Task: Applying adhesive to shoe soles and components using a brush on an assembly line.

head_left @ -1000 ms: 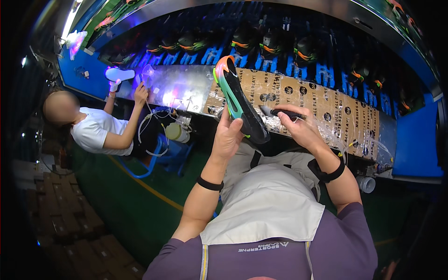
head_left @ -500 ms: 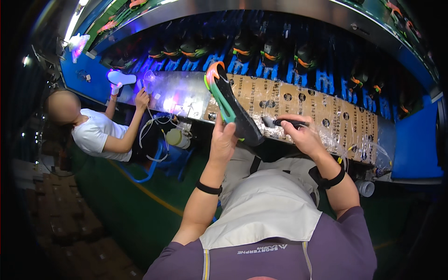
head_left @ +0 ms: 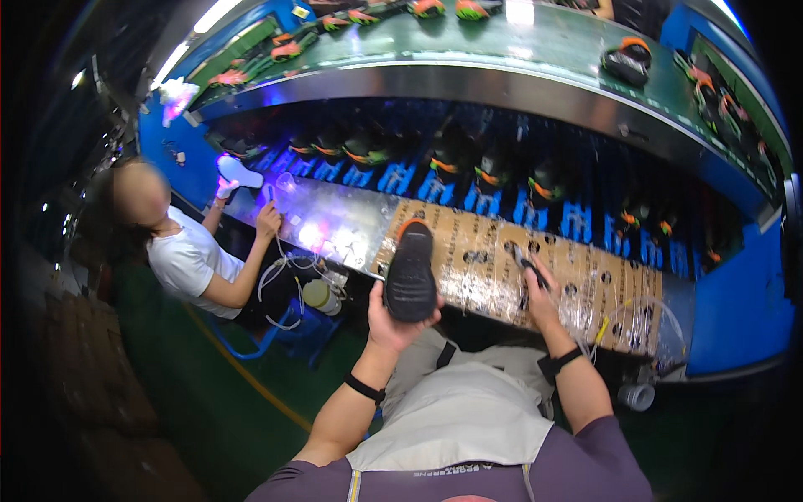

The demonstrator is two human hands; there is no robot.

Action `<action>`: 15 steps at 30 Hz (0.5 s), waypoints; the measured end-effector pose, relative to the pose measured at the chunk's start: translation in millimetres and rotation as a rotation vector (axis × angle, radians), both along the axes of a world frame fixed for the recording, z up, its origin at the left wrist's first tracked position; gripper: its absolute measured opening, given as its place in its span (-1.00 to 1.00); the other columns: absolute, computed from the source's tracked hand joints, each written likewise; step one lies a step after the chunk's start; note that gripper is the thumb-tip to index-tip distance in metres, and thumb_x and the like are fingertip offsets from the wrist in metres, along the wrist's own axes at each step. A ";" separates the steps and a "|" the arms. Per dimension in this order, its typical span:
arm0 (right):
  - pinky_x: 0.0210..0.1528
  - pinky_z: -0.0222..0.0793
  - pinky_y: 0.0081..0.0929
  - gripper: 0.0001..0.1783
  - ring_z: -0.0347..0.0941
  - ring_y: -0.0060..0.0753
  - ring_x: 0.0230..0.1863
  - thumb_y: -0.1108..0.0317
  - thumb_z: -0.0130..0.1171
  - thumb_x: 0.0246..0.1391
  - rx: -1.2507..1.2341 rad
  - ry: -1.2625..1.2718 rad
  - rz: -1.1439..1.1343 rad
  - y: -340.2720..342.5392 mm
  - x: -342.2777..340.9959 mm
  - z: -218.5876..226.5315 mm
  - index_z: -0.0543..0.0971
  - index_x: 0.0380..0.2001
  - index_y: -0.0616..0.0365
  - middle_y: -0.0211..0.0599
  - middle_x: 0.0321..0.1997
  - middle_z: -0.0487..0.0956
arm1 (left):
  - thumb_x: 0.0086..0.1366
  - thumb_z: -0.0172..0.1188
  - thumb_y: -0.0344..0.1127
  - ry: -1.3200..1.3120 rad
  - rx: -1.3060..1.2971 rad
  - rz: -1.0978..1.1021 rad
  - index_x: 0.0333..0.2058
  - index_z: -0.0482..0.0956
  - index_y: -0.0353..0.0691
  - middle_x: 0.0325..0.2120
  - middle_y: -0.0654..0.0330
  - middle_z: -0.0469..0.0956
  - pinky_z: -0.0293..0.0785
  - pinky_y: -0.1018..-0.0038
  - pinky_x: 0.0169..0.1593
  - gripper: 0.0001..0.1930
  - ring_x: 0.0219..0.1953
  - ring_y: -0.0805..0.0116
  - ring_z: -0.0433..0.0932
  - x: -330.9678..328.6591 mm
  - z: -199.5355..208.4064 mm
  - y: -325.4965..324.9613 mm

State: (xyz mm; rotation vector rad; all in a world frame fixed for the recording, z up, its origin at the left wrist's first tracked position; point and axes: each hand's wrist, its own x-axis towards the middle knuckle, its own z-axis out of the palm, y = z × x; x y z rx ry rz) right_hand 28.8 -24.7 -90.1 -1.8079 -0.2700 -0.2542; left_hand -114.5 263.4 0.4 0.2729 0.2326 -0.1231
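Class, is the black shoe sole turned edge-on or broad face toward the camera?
Broad face: the black shoe sole shows its wide surface, orange edging the far end.

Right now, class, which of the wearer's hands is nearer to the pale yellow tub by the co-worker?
Left. The left hand, holding a black shoe sole, is to the tub's right; the right hand, with a dark-handled tool, is farther right.

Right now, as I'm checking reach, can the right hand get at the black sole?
Probably yes: nothing visible blocks the gap between the right hand and the black sole, though that hand holds a dark tool.
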 end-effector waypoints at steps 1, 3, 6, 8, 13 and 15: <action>0.15 0.48 -0.35 -0.55 0.64 -0.17 0.07 0.28 0.24 0.32 -0.015 0.036 0.028 1.9 -0.4 5.0 0.61 0.20 0.26 0.09 0.08 0.69 | 0.45 -0.36 0.39 -0.078 0.015 -0.062 0.39 0.33 -0.25 0.15 -0.23 0.51 0.66 -0.09 0.00 -0.12 0.05 -0.23 0.62 4.9 13.1 -0.8; 0.15 0.49 -0.33 -0.54 0.65 -0.11 0.08 0.27 0.24 0.31 -0.082 -0.005 0.044 -0.4 -2.2 2.2 0.60 0.20 0.27 0.10 0.07 0.69 | 0.47 -0.34 0.35 -0.222 0.037 -0.209 0.44 0.23 -0.23 0.19 -0.27 0.49 0.68 -0.09 -0.01 -0.14 0.03 -0.25 0.64 14.7 45.7 -7.9; 0.13 0.49 -0.30 -0.54 0.66 -0.05 0.05 0.28 0.25 0.29 -0.096 -0.012 0.073 0.9 -2.8 6.1 0.61 0.18 0.27 0.11 0.02 0.70 | 0.53 -0.32 0.31 -0.281 0.175 -0.216 0.51 0.09 -0.18 0.32 -0.23 0.38 0.66 -0.13 0.06 -0.18 0.16 -0.29 0.56 63.4 139.4 -41.2; 0.12 0.50 -0.30 -0.55 0.66 -0.05 0.04 0.28 0.25 0.29 -0.065 0.011 0.088 1.3 -2.4 4.8 0.62 0.18 0.26 0.10 0.02 0.70 | 0.55 -0.38 0.32 -0.430 0.264 -0.258 0.47 0.17 -0.27 0.32 -0.19 0.39 0.56 -0.13 0.20 -0.17 0.24 -0.24 0.50 115.6 202.8 -65.1; 0.08 0.51 -0.33 -0.57 0.67 -0.12 0.01 0.30 0.28 0.27 -0.033 0.025 0.068 5.0 0.2 -8.8 0.63 0.16 0.22 0.05 0.01 0.70 | 0.56 -0.17 0.30 -0.537 0.328 -0.072 0.38 0.18 -0.46 0.25 -0.33 0.35 0.53 0.13 0.24 -0.16 0.15 -0.16 0.56 211.2 251.6 -114.5; 0.03 0.53 -0.35 -0.58 0.68 -0.11 -0.03 0.31 0.29 0.26 -0.041 -0.042 0.049 7.6 0.5 -5.4 0.64 0.15 0.19 0.02 -0.03 0.71 | 0.57 -0.08 0.22 -0.302 0.427 -0.068 0.46 -0.03 -0.44 0.35 -0.46 0.13 0.49 0.10 0.29 -0.15 0.21 -0.26 0.51 214.5 245.7 -125.4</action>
